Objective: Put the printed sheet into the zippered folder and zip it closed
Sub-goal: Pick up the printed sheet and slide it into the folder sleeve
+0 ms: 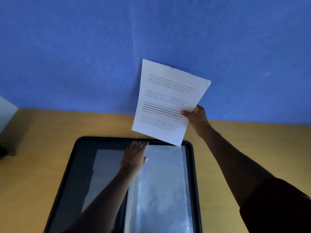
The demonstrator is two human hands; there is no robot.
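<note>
The printed sheet [166,100], white with several blocks of text, is held upright and tilted above the far edge of the folder. My right hand [196,117] pinches its right edge. Its lowest corner touches the top of a clear plastic sleeve [161,185] inside the black zippered folder [70,174], which lies open on the table. My left hand [134,157] rests flat on the folder's far end, at the sleeve's top left corner, fingers together and pressing down.
The folder lies on a yellow-brown wooden table [235,145] against a blue wall [117,47]. A pale object [6,111] stands at the far left edge of the table.
</note>
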